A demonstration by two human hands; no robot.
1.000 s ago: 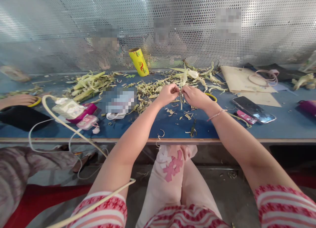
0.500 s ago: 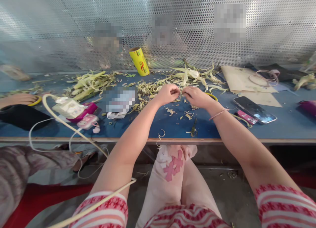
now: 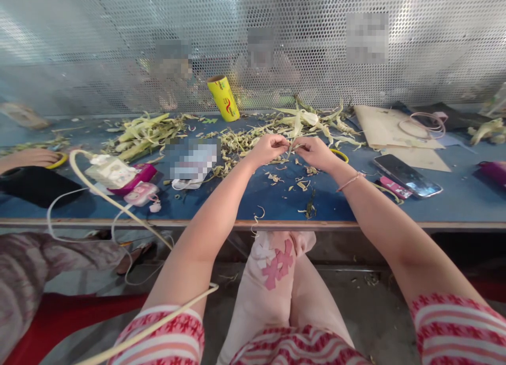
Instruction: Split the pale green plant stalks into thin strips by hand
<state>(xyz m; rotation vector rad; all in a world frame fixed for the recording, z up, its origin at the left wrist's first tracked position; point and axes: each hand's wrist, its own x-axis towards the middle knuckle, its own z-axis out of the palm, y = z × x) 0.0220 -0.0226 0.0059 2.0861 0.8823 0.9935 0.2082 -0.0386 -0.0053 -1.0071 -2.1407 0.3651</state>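
Note:
My left hand (image 3: 269,149) and my right hand (image 3: 314,151) meet over the middle of the blue table (image 3: 454,196). Both pinch a thin green plant strip (image 3: 291,146) between their fingertips, just above the table top. Behind them lies a heap of pale green stalks and leaf strips (image 3: 304,120). Small cut scraps (image 3: 300,185) are scattered on the table below my hands. A thin bracelet sits on my right wrist.
A yellow roll (image 3: 223,97) leans at the perforated metal screen. A second stalk heap (image 3: 146,133) lies left. A phone (image 3: 406,174) and cardboard (image 3: 391,130) lie right. White cables, a charger and pink items (image 3: 134,186) sit left, beside another person's hand (image 3: 29,158).
My hands dipped towards the table half a second ago, then rose slightly again, still pinching the strip. Nothing else on the table moved.

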